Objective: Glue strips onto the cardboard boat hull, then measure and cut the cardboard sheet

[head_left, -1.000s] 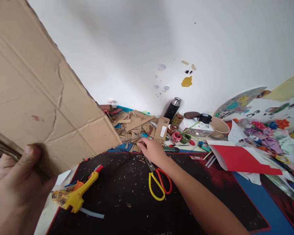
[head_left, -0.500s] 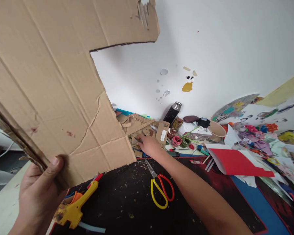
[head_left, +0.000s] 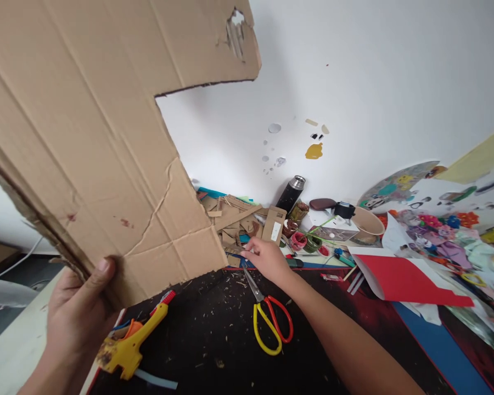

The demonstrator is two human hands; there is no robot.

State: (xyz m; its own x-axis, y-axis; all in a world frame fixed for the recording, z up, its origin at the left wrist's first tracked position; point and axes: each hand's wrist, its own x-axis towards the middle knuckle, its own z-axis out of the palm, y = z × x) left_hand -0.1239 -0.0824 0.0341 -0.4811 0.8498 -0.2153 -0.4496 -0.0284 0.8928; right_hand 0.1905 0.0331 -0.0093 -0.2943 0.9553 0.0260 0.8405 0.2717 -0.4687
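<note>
My left hand [head_left: 80,310] is closed on the lower edge of a large cardboard sheet [head_left: 107,142], thumb on its front face. The sheet stands tilted up, with a square notch cut from its right side and a torn hole near the top corner. My right hand [head_left: 267,260] is by the pile of cardboard scraps [head_left: 236,214], thumb and fingers pinched together. What lies between those fingertips is too small to make out. Just below that hand, scissors [head_left: 263,312] with red and yellow handles lie on the black mat [head_left: 206,340]. A yellow hot glue gun [head_left: 134,343] lies beside my left hand.
Behind the scraps a black thermos [head_left: 291,193] leans near the white wall. Open paint jars [head_left: 299,240], a beige bowl [head_left: 368,225] and red paper [head_left: 411,277] sit to the right. Colourful craft pieces [head_left: 448,227] crowd the far right.
My right hand has drawn back slightly from the scraps, towards me and to the right. The cardboard sheet, still in my left hand, has shifted a little downward in view.
</note>
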